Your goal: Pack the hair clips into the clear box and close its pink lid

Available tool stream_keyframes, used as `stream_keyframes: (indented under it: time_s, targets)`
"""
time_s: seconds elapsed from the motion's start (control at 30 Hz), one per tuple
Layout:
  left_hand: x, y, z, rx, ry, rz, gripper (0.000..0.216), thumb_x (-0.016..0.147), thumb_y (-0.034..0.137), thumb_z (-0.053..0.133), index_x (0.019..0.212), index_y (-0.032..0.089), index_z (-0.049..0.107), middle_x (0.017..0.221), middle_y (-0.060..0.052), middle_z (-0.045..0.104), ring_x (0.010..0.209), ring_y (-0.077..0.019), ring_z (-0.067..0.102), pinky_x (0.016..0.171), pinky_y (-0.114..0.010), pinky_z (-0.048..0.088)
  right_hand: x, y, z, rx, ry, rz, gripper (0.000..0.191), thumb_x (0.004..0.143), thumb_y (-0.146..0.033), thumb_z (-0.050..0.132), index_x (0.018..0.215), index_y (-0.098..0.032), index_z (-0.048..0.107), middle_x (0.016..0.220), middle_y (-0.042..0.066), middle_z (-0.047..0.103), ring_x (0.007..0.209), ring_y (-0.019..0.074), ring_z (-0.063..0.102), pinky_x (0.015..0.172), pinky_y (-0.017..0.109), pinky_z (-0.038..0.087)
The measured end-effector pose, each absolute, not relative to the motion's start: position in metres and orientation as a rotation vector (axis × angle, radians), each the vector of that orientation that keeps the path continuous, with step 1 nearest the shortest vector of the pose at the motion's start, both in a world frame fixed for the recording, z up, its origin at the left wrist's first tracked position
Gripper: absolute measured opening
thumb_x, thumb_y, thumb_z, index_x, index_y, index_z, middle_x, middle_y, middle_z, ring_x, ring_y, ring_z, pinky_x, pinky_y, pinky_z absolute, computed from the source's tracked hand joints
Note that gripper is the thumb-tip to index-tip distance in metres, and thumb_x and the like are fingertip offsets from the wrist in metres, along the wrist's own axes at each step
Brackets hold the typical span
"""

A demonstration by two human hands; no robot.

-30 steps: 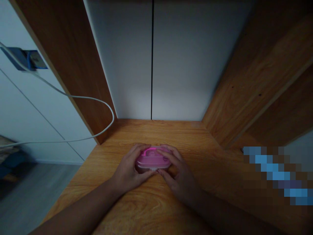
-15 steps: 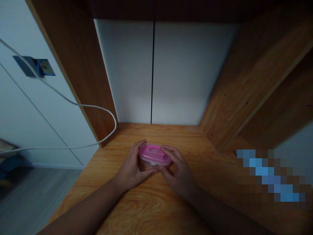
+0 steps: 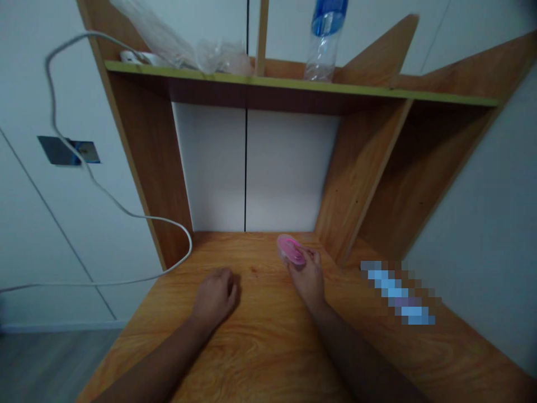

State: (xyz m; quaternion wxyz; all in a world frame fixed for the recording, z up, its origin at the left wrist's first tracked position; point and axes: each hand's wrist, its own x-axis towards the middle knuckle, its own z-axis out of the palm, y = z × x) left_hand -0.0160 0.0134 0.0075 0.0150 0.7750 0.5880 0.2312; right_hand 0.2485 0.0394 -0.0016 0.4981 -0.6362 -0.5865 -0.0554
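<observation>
My right hand (image 3: 308, 280) grips a small clear box with a pink lid (image 3: 290, 249), tilted and lifted off the wooden desk (image 3: 260, 341), near the back right of the desk recess. My left hand (image 3: 216, 296) rests on the desk to the left, fingers curled under with nothing seen in them, well apart from the box.
A shelf (image 3: 293, 84) spans above the recess; on it stand a clear bottle with a blue label (image 3: 325, 33) and crumpled plastic bags (image 3: 188, 47). A white cable (image 3: 126, 212) loops down the left side past a wall socket (image 3: 69, 151). Slanted wooden dividers (image 3: 356, 173) close the right.
The left hand let go of the pink-lidded box and dropped to the desk. The right hand carried the box up and to the right, tilting it. The view rose, revealing the shelf.
</observation>
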Motion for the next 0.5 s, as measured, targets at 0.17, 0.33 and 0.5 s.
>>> stream_keyframes:
  time_s: [0.17, 0.33, 0.5]
  targets:
    - [-0.002, 0.023, 0.014, 2.399, 1.950, 0.418, 0.038, 0.089, 0.035, 0.045, 0.070, 0.015, 0.070, 0.077, -0.016, 0.073, 0.074, -0.0299, 0.071, 0.070, -0.038, 0.052, 0.288, 0.038, 0.009, -1.664, -1.278, -0.332, 0.041, 0.080, -0.035, 0.066, 0.118, -0.019, 0.068, 0.117, 0.014, 0.053, 0.111, 0.0322, 0.050, 0.098, 0.049, 0.041]
    - [0.008, 0.040, 0.020, 2.327, 2.106, 0.332, 0.045, 0.090, 0.039, 0.042, 0.083, 0.010, 0.076, 0.089, -0.023, 0.074, 0.084, -0.0353, 0.072, 0.074, -0.042, 0.053, 0.315, 0.034, 0.014, -1.706, -1.200, -0.448, 0.032, 0.083, -0.035, 0.064, 0.112, -0.021, 0.069, 0.114, 0.014, 0.051, 0.108, 0.0332, 0.047, 0.091, 0.051, 0.038]
    - [0.008, 0.043, 0.024, 2.332, 2.124, 0.317, 0.048, 0.091, 0.041, 0.040, 0.086, 0.010, 0.076, 0.091, -0.022, 0.075, 0.086, -0.0353, 0.072, 0.075, -0.042, 0.053, 0.320, 0.032, 0.024, -1.652, -1.188, -0.466, 0.033, 0.078, -0.036, 0.073, 0.104, -0.016, 0.071, 0.111, 0.016, 0.051, 0.110, 0.0372, 0.045, 0.094, 0.057, 0.035]
